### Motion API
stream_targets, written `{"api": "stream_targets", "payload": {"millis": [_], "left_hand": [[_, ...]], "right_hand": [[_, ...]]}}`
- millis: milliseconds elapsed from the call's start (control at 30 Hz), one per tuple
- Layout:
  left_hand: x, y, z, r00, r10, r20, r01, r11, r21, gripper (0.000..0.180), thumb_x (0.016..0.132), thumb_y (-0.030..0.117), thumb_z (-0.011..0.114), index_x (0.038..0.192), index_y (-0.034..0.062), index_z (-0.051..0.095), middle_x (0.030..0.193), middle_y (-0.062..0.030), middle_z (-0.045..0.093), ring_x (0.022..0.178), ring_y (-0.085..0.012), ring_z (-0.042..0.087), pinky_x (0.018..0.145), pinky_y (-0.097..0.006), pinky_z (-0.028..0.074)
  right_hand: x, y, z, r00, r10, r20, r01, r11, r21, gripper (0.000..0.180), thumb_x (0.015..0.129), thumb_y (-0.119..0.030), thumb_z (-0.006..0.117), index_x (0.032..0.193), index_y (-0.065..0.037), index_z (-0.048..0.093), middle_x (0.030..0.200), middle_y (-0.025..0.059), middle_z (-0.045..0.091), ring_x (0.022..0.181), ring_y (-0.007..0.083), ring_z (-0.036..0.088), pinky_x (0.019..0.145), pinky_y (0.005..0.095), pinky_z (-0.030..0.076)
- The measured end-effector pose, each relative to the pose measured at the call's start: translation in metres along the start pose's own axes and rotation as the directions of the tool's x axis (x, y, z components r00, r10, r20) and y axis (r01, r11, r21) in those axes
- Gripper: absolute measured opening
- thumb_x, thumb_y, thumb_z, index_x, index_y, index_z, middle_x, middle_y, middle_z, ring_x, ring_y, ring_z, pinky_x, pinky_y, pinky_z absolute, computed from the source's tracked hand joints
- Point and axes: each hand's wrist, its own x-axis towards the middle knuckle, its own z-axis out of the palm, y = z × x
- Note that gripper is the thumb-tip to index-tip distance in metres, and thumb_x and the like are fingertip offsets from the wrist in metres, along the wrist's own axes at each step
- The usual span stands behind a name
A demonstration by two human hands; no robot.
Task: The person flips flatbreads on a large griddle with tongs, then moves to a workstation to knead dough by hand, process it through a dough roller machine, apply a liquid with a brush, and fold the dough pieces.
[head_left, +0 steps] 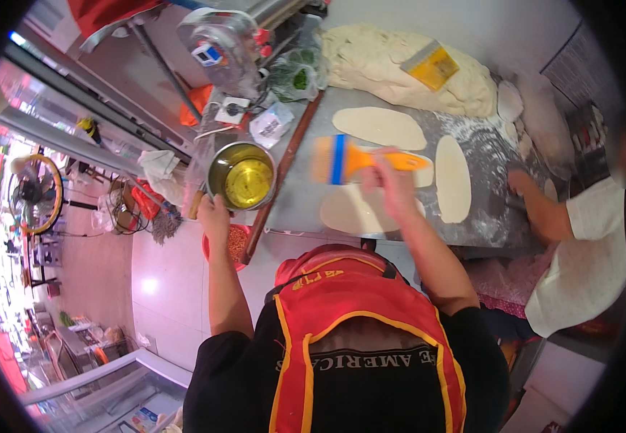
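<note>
My right hand (394, 189) is closed round the orange handle of a wide flat brush (353, 159). Its blue band and pale bristles point left, above the table. Beneath and around it are flat ovals of dough: one farther back (378, 128), one on the right (452, 179), one near the front edge (349, 211), and one partly hidden by the brush. My left hand (214, 214) grips a metal pot (217, 169) at its near left side, where a wooden handle end shows. Yellow oil (246, 182) lies inside the pot.
A large dough mass (371, 61) with a yellow scraper (432, 66) fills the table's back. A brown wooden bar (295, 148) runs between pot and dough. Bagged greens (298, 76) and a clear jug (223, 54) stand back left. At right, a co-worker's arm (544, 211) reaches over the floured table (483, 141).
</note>
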Motion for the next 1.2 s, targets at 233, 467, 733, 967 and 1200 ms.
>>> {"api": "stream_targets", "payload": {"millis": [233,467,733,967,1200], "left_hand": [[0.022,-0.039,-0.008,0.998,0.018,-0.062,-0.016,1.0,0.027,0.022,0.079,0.01,0.047,0.061,-0.0021,0.044,0.049,-0.0115,0.051,0.041,-0.0179,0.053,0.04,-0.031,0.042],[0.027,-0.041,-0.009,0.997,-0.035,-0.071,0.031,0.998,-0.063,0.014,0.079,0.006,0.046,0.067,-0.0027,0.047,0.048,-0.0088,0.05,0.037,-0.0159,0.051,0.036,-0.027,0.04],[0.036,-0.053,0.004,0.994,-0.105,-0.004,0.105,0.992,-0.065,0.016,0.079,0.007,0.047,0.066,-0.0029,0.047,0.052,-0.0066,0.048,0.04,-0.0132,0.048,0.038,-0.027,0.04],[0.043,-0.055,0.012,0.979,-0.163,0.121,0.187,0.956,-0.225,0.023,0.082,0.017,0.053,0.065,0.0025,0.049,0.056,-0.0034,0.049,0.044,-0.0107,0.046,0.041,-0.024,0.041],[0.016,-0.046,-0.016,0.948,-0.296,0.114,0.317,0.888,-0.334,0.023,0.087,0.022,0.049,0.071,0.0056,0.045,0.082,-0.0083,0.06,0.058,-0.0107,0.053,0.05,-0.022,0.044]], "right_hand": [[0.033,0.098,0.153,0.874,0.344,0.344,-0.359,0.933,-0.019,0.029,0.085,-0.026,0.051,0.098,0.0,0.051,0.073,0.0126,0.059,0.062,0.0192,0.06,0.058,0.0296,0.052],[0.01,0.112,0.114,0.854,0.297,0.427,-0.207,0.947,-0.244,0.034,0.085,-0.021,0.05,0.11,0.001,0.045,0.084,0.0105,0.058,0.069,0.0144,0.057,0.063,0.0263,0.049],[-0.035,0.085,-0.173,0.936,-0.332,-0.12,-0.074,0.147,-0.986,0.026,0.075,-0.015,0.058,0.097,-0.002,0.052,0.077,0.0053,0.055,0.07,0.0139,0.051,0.064,0.0267,0.043],[-0.035,0.1,-0.209,0.88,-0.042,-0.472,-0.381,0.531,-0.757,0.028,0.073,-0.014,0.063,0.093,0.001,0.051,0.075,0.0064,0.054,0.066,0.0147,0.053,0.062,0.0275,0.044],[-0.023,0.117,-0.123,0.938,-0.046,-0.343,-0.176,0.791,-0.586,0.019,0.074,-0.013,0.063,0.084,0.0,0.054,0.067,0.007,0.055,0.053,0.0123,0.052,0.047,0.0272,0.044]]}}
